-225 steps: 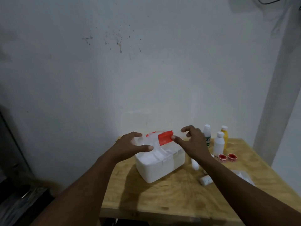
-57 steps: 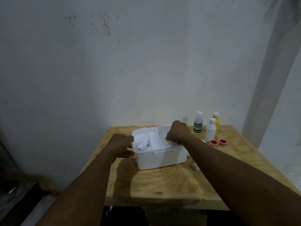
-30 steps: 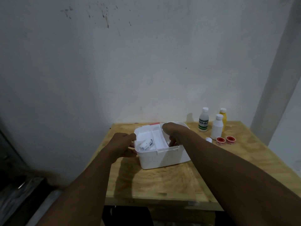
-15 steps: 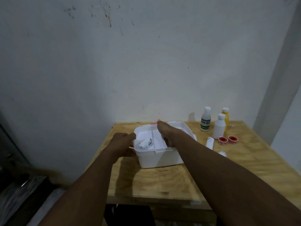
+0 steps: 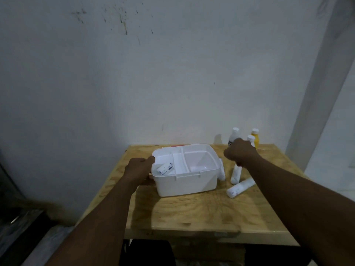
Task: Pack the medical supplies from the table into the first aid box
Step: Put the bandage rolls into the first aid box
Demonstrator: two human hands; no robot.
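The white first aid box (image 5: pixel 186 184) stands open on the wooden table (image 5: pixel 201 212). A small white carton with blue print (image 5: pixel 166 168) lies in its left compartment; the other compartments look bare. My left hand (image 5: pixel 139 170) grips the box's left end. My right hand (image 5: pixel 240 152) hovers right of the box with fingers curled downward, just above a white bandage roll (image 5: pixel 236 173). What is under its fingers is hidden. Two more rolls lie nearby, one (image 5: pixel 241 187) nearer me and one (image 5: pixel 222 171) against the box.
Three bottles stand at the back right behind my right hand: a white one with a dark label (image 5: pixel 234 134), a yellow one (image 5: pixel 255 138) and a plain white one (image 5: pixel 250 139). The wall runs just behind the table. A red lid edge (image 5: pixel 177 145) shows behind the box.
My right hand has come out of the box and moved right, over the bandage rolls in front of the bottles. My left hand stays on the box.
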